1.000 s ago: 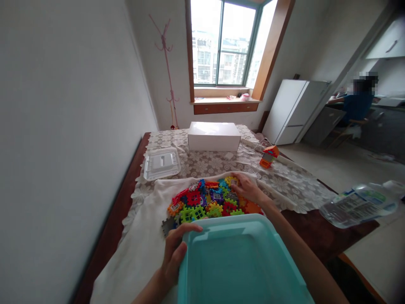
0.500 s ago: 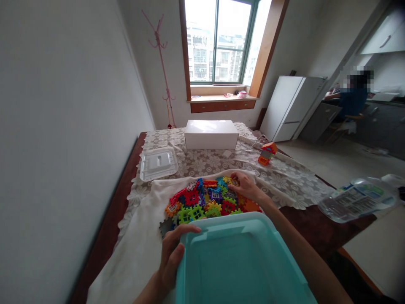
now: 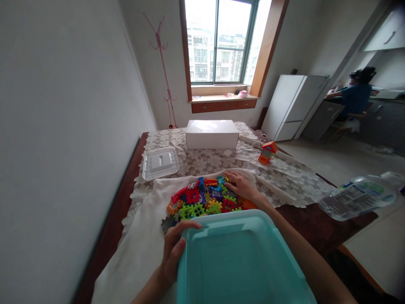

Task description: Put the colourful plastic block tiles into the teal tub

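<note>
A heap of colourful interlocking toy blocks (image 3: pixel 202 199) lies on a white cloth (image 3: pixel 142 236) spread over the table. My right hand (image 3: pixel 242 185) rests on the far right side of the heap, fingers stretched out flat over the blocks. My left hand (image 3: pixel 173 249) grips the left rim of a teal plastic bin (image 3: pixel 240 261) that fills the near foreground, thumb along its top edge. The bin's inside looks empty.
A clear plastic lid (image 3: pixel 160 162), a white box (image 3: pixel 211 134) and a small orange block model (image 3: pixel 267 152) sit farther back on the lace tablecloth. A clear package (image 3: pixel 357 196) overhangs the table's right edge. A person sits at a counter at far right.
My right hand has gone from pinching at blocks to lying flatter on the heap. My left hand keeps its grip on the bin. The view shifted slightly.
</note>
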Motion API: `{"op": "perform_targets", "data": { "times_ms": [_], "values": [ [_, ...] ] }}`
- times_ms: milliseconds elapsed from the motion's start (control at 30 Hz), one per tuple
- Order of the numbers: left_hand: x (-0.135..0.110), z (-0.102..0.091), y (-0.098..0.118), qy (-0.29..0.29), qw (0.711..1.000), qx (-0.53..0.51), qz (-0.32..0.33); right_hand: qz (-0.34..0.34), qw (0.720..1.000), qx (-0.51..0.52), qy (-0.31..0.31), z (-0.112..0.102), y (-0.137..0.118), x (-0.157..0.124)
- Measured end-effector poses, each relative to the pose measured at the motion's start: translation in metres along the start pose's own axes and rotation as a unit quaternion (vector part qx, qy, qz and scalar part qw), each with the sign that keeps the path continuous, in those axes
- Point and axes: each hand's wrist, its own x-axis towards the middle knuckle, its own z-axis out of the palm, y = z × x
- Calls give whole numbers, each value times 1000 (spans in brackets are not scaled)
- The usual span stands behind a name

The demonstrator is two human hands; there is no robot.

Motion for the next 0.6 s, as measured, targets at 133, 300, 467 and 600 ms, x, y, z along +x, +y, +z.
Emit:
{"op": "perform_targets", "data": {
  "times_ms": [133,300,467,600],
  "values": [
    [4,1,6,4,1000,10,4,-1,999,29,-29,-3,1,1],
    [5,1,8,-10,1000,13,24,30,997,69,7,-8,3,2],
    [5,0,9,-11,999,34,26,41,995,93,18,-11,2,2],
    [4,0,8,-3,999,31,31,63,991,114,21,-18,-10,1]
  ]
}}
